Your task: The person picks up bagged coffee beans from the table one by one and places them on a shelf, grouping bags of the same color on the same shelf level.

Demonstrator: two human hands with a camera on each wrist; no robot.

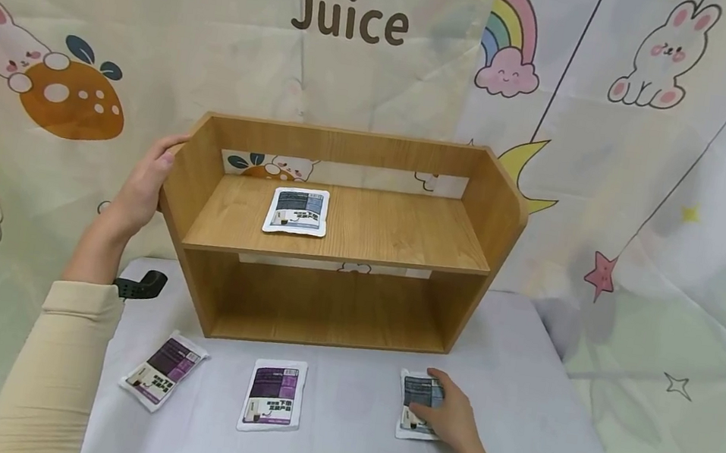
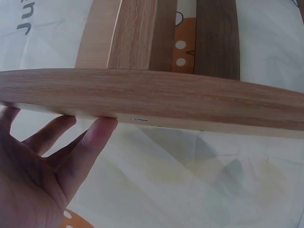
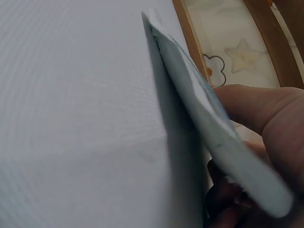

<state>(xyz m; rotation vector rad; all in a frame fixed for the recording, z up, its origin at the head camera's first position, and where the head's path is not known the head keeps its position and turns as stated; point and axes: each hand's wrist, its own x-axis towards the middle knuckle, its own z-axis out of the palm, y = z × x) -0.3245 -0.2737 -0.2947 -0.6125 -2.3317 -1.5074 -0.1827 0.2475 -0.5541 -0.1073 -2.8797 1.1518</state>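
Note:
My left hand (image 1: pixel 141 186) is at the upper left side of a two-tier wooden shelf (image 1: pixel 391 222). In the left wrist view its fingertips touch the outer face of the side panel (image 2: pixel 156 97), fingers stretched out. To the front right, my right hand (image 1: pixel 453 420) pinches a flat white pouch with a blue-grey label (image 1: pixel 414 388) by its right edge. The right wrist view shows this pouch (image 3: pixel 194 104) tilted against the white cloth, the hand holding its near end. A similar blue-labelled pouch (image 1: pixel 297 211) lies on the upper tier.
Two purple-labelled pouches lie on the white cloth before the shelf: a slanted one (image 1: pixel 165 371) at left and a straight one (image 1: pixel 273 396) in the middle. Behind the table hangs a printed curtain (image 1: pixel 381 91). The lower tier (image 1: pixel 332 307) shows bare wood.

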